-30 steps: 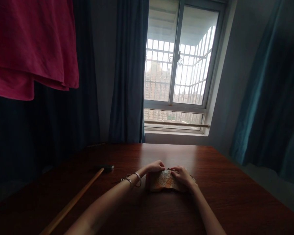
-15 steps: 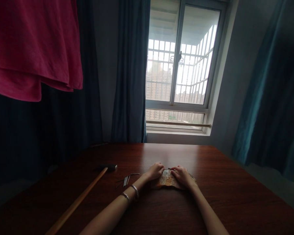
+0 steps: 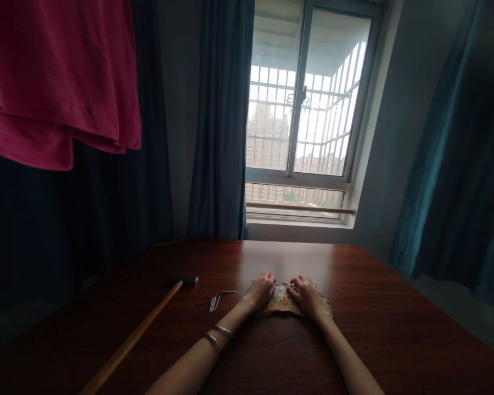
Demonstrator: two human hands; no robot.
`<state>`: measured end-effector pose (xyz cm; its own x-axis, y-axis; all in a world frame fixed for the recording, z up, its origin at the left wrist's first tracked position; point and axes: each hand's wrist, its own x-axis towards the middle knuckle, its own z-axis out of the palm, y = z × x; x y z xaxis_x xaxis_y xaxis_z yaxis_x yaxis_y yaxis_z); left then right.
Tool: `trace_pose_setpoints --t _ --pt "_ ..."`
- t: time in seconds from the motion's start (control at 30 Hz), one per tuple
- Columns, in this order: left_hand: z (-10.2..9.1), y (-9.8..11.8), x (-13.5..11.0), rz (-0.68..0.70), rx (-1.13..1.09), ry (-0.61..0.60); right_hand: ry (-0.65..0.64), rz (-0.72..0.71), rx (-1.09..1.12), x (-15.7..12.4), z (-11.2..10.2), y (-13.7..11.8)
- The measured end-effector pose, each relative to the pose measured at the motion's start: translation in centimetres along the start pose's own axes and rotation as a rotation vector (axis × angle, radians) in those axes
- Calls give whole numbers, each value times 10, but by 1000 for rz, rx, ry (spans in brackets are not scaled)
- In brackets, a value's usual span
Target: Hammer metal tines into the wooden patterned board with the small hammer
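A tan and orange piece of cloth (image 3: pixel 283 302) with dark speckles lies on the table before me, its near edge wavy. My left hand (image 3: pixel 263 289) presses on its left part, the fingers bent over the far edge. On the right part rests my right hand (image 3: pixel 308 298), thumb on the cloth and fingers curled at the top edge. A thin dark piece (image 3: pixel 287 284) shows beside the right fingertips; what it is I cannot make out. A striped, cord-like edge (image 3: pixel 323 297) shows beyond the right hand. Both palms hide much of the cloth.
Left of my arms, several thin metal rods (image 3: pixel 214 303), some bent like hex keys, lie together. A long-handled hammer (image 3: pixel 138 332) stretches across the left side of the brown wooden table (image 3: pixel 395 329). A pink cloth (image 3: pixel 61 82) hangs at upper left, and a window (image 3: pixel 300 109) stands behind.
My left hand has shifted slightly toward me and to the left, turning at the wrist and covering more of the cloth's left side. The right hand stays nearly in place, its fingers a little raised.
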<state>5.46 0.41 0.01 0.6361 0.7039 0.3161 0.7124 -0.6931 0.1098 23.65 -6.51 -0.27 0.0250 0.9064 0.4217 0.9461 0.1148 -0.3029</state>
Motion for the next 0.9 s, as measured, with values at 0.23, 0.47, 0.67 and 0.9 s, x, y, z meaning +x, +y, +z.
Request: trace_pose_setpoints --t 0.23,0.47,0.67,0.9 --pt "-9 10 -7 37 30 48 45 3 -17 -2 1 -8" --pt "-46 -9 0 -212 -210 -169 144 26 21 1 2 -5" --pt "-106 -86 -3 -356 -421 -768 188 38 70 3 -6 -3" --pt "-137 -153 -21 -429 -603 -537 17 -171 92 10 6 -75"
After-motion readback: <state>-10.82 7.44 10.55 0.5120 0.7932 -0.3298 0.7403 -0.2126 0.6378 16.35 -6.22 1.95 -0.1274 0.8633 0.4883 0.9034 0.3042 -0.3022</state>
